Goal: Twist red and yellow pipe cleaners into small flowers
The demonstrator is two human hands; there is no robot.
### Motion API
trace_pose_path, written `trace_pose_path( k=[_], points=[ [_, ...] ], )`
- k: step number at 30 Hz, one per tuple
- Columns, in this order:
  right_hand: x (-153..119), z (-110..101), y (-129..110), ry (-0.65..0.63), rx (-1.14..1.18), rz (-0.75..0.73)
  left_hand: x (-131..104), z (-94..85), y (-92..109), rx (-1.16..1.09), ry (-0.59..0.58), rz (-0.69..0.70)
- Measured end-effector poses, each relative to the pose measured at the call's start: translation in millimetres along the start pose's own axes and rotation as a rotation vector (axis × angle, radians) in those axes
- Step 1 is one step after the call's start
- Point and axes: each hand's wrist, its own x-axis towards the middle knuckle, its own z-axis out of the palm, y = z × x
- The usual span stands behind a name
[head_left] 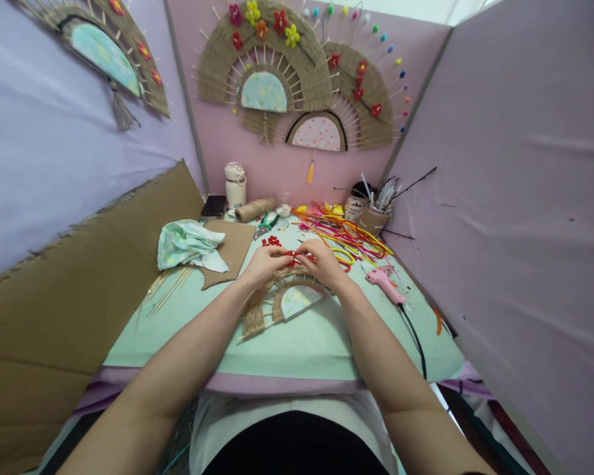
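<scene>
Lilac cloth partitions (499,165) enclose your mint-green worktop (287,349).
You seem to be shaping the small red fuzzy-stem piece (290,258), at the far rim of the half-round, twine-woven fan (301,298), well in from the worktop's near edge; the next move likely calls for one steady hold and one fine twist. Your left hand (267,262) and right hand (321,262) pinch it, fingertips nearly closed; exact contact is too small to tell.

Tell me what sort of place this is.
Probably a small craft booth or workstation: flower-decorated woven fans are displayed at the back, and a pink glue gun and colourful fuzzy stems lie on the table.
</scene>
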Motion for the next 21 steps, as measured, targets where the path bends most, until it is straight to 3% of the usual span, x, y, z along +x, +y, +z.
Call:
trace_pose_path(
  k=[8,16,18,21],
  points=[
    [-2,9,1,0.018,-0.092,0.036,3,1.8,-9,0.115,0.019,0.109],
    [-3,25,-4,0.105,0.015,0.415,-10,11.8,-9,0.479,0.144,0.374],
    [-4,27,-2,0.114,0.068,0.455,-10,12.7,-8,0.474,0.156,0.362],
    [-4,27,-1,0.125,0.139,0.448,-4,11.5,-10,0.377,0.188,0.238]
  ],
)
